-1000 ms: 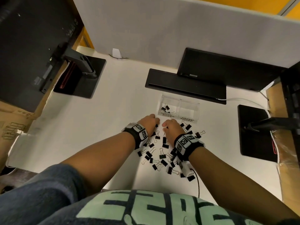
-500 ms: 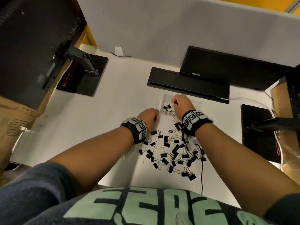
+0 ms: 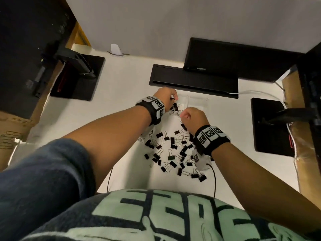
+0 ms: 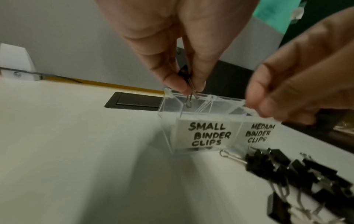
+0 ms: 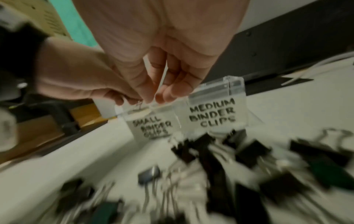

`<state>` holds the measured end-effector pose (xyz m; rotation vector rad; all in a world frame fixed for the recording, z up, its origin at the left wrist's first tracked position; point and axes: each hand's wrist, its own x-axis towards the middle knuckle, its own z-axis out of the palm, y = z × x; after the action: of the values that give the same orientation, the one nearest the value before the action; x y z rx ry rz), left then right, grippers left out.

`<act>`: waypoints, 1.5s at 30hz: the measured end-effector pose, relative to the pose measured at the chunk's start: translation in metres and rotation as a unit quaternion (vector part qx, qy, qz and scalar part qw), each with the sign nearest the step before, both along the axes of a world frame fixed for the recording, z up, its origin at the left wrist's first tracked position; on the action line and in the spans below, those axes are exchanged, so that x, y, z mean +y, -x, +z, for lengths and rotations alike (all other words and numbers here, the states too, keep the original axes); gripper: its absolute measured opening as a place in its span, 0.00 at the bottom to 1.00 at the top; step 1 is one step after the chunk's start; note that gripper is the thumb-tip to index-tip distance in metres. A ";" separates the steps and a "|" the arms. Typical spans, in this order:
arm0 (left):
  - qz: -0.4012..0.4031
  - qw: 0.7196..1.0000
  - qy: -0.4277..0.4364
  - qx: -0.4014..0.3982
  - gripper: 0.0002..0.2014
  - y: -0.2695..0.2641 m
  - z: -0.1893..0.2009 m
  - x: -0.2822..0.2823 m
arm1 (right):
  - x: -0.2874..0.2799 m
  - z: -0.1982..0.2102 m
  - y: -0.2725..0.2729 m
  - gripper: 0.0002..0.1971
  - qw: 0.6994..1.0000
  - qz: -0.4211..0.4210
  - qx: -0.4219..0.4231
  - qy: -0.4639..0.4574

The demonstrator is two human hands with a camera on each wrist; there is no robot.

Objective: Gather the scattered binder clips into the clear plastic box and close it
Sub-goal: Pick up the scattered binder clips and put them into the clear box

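White desk (image 3: 121,105) holds scattered binder clips (image 3: 173,150) near clear box (image 4: 201,121).

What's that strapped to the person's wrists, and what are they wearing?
Each bare forearm carries a black wristband with white blocks printed with black square codes, one above the left hand and one above the right hand. A thin black cable trails from the right one. Dark blue short sleeve, mint-lettered shirt.

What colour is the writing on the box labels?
Black handwriting on white labels stuck on the clear plastic box, clearest in the left wrist view.
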<state>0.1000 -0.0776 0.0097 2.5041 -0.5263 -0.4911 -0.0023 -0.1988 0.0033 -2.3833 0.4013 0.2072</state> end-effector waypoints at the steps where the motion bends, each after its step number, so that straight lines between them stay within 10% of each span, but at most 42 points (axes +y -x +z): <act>1: -0.012 1.000 -0.013 0.000 0.10 0.000 -0.002 -0.002 | 0.003 -0.007 0.008 0.12 1.000 0.015 0.019 -0.007; 12: -0.050 0.998 0.000 -0.042 0.14 0.017 -0.001 0.018 | 0.015 -0.045 0.027 0.18 0.974 0.165 0.107 0.110; 32: -0.076 0.986 -0.134 0.057 0.15 0.073 -0.048 0.085 | 0.023 -0.019 0.017 0.10 0.986 0.016 0.126 -0.112; 45: 0.035 0.994 -0.013 0.107 0.09 0.081 -0.039 0.106 | 0.041 -0.046 0.028 0.10 0.966 0.236 0.066 0.088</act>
<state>0.0187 0.0284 -0.0297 2.4460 -0.3501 -0.7333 -0.0304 -0.1579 -0.0426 -2.6176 -0.1022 0.5687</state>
